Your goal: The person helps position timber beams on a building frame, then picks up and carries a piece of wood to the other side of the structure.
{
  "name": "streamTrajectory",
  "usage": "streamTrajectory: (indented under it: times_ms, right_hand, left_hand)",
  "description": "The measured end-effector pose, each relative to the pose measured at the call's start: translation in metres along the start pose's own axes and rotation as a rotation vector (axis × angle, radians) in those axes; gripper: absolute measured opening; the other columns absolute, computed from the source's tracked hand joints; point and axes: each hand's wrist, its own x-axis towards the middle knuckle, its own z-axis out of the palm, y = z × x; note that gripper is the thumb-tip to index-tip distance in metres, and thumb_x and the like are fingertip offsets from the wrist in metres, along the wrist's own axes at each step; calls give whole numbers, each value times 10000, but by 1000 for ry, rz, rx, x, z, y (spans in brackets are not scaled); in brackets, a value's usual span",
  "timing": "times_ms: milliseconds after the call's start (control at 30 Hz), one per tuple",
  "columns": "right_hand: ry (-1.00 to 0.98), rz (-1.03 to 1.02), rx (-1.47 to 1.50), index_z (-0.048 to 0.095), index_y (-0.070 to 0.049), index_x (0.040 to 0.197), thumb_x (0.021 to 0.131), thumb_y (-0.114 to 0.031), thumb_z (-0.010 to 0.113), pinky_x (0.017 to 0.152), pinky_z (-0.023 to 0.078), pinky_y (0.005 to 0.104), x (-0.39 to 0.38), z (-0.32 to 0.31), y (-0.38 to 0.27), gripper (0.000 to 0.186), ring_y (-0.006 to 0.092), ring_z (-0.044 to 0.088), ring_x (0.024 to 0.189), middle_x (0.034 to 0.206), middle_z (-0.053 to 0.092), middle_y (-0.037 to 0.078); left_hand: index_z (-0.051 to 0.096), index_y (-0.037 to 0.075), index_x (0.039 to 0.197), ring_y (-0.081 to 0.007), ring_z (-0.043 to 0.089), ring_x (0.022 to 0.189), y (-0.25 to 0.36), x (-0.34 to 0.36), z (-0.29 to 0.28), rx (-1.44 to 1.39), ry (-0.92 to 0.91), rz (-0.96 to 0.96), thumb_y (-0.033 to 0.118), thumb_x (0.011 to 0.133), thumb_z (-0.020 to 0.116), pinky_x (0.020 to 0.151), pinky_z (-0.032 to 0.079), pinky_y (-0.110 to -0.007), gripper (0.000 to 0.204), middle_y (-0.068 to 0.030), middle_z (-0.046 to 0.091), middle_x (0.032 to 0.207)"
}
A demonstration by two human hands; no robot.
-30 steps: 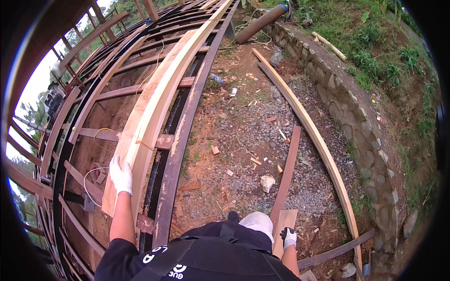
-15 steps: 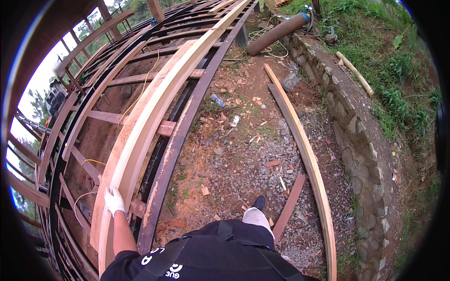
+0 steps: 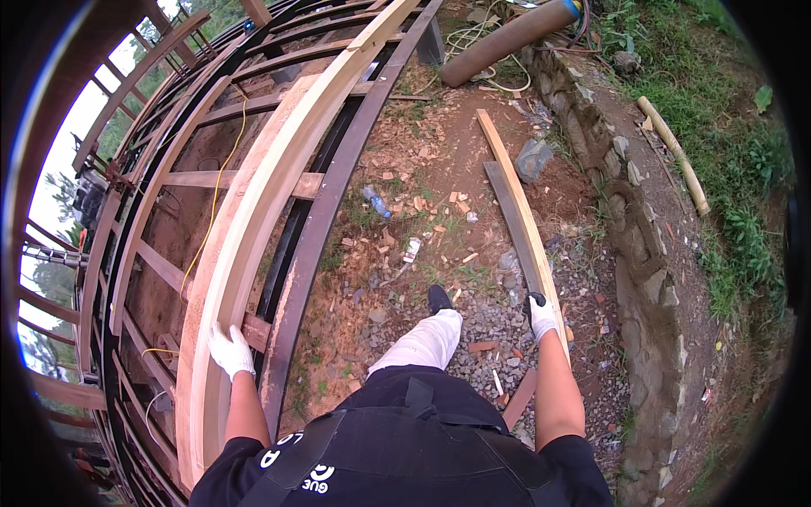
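My left hand [image 3: 230, 351], in a white glove, rests on the near part of a long pale wooden beam [image 3: 283, 173]. Its fingers lie stretched over the beam's edge. To the right, my gloved right hand [image 3: 542, 319] is closed around a small black object [image 3: 536, 302], mostly hidden by the fingers. That hand appears over a long, narrow light plank [image 3: 511, 173] lying on the ground; whether it touches the plank I cannot tell. A grey board [image 3: 504, 198] lies along the plank's left side.
Dark metal rails [image 3: 338, 198] and wooden crosspieces [image 3: 203, 179] form a raised frame at left. Ahead lie a plastic bottle [image 3: 377, 201], wood scraps and a brown gas cylinder [image 3: 508, 42] with hoses. A low stone wall [image 3: 629, 203] borders the gravel at right.
My right hand has come into view at right with the black object. My left hand still touches the beam, and my view has shifted forward with a step.
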Motion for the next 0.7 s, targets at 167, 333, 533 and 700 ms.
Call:
streamTrajectory:
  times_ms: [167,333,533,700]
  right_hand:
    - [-22,406,-450,740,-31,1127,849,-503,713,850,548,454,-6,41,63,549,363,702,1072,1156,724,215]
    - [-402,352,-569,708,-68,1221,936,-607,499,957,524,481,-1,16,110,645,360,652,1178,1261,677,213]
    - [-715,200,-802,706,-34,1194,931,-584,529,961,522,469,233,4,-72,635,364,657,1159,1218,693,221]
    - [-786,-157,-1334,704,-5,1171,928,-564,554,965,519,459,461,-20,-198,628,369,662,1144,1182,706,228]
  left_hand:
    - [538,-49,1383,-420,447,1377,125,97,39,-24,-38,9,288,954,625,1177,327,-489,552,-292,508,1441]
    - [552,17,1387,-392,522,1316,239,139,8,-264,-153,-96,267,946,619,1131,389,-454,512,-238,573,1393]
    - [669,56,1247,-349,632,1191,372,102,46,-565,-425,-236,303,955,584,1040,483,-404,392,-189,685,1234]
    - [692,121,1255,-323,635,1209,399,-90,35,-533,-690,-929,386,925,584,1052,476,-367,437,-164,692,1250]
